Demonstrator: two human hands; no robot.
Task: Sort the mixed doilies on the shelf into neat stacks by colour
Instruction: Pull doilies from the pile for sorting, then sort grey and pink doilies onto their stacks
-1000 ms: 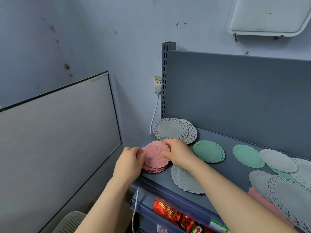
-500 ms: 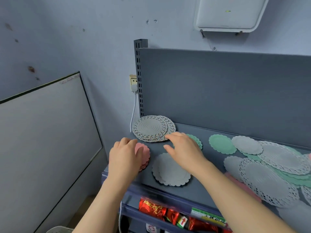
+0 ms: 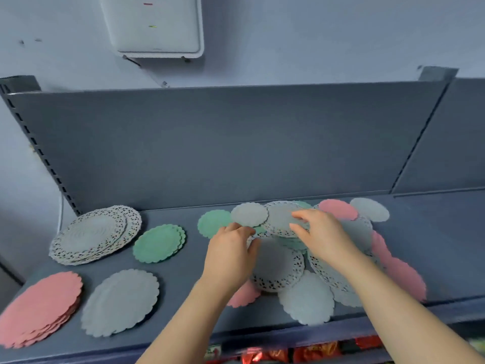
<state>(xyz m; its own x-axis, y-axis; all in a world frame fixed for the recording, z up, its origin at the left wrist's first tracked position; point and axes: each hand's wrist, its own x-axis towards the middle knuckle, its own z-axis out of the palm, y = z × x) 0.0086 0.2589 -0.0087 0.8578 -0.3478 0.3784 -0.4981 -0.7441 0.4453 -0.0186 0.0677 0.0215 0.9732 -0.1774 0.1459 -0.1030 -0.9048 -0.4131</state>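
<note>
Mixed doilies (image 3: 283, 266) near shelf (image 3: 189, 264) edge

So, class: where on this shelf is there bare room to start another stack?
Bare shelf lies right of the mixed pile, and a strip between the green stack and the loose green doily. Crowded: the pile under the left hand and right hand.

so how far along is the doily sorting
Done: four stacks at the left, pink, green, plain white, lacy white. In hand: left hand and right hand are in the mixed pile. Left: that whole overlapping heap.
</note>
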